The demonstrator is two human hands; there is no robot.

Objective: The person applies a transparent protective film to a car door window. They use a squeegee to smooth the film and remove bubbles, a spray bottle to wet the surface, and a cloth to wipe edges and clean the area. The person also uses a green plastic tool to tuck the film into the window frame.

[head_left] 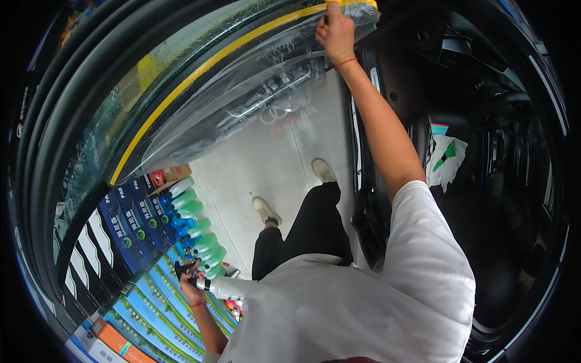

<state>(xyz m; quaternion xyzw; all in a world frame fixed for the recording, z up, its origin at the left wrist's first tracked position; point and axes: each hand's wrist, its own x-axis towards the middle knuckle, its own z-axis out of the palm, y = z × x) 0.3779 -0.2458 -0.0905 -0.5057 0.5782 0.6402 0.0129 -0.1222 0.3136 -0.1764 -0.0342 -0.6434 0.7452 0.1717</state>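
My right hand (337, 36) is closed at the far corner of an opened car door, around a yellow piece (358, 3). It looks like a flat scraper, though the fingers hide much of it. Clear plastic sheeting (242, 100) hangs down the door's inner side, edged by a yellow tape strip (200, 72). Beyond the strip, the window glass (172, 57) is wet with droplets. Low on the left, my left hand (192, 283) grips a white spray bottle (227, 287) by its black trigger head; the bottle lies sideways near my shirt.
Blue boxes (130, 224) and light-blue cartons (160, 296) line the left, beside several green-liquid bottles (206, 245). The dark car interior (496, 212) is on the right; a white cloth (445, 175) with a green tool (446, 156) lies there. My feet stand on pale floor tiles (233, 163).
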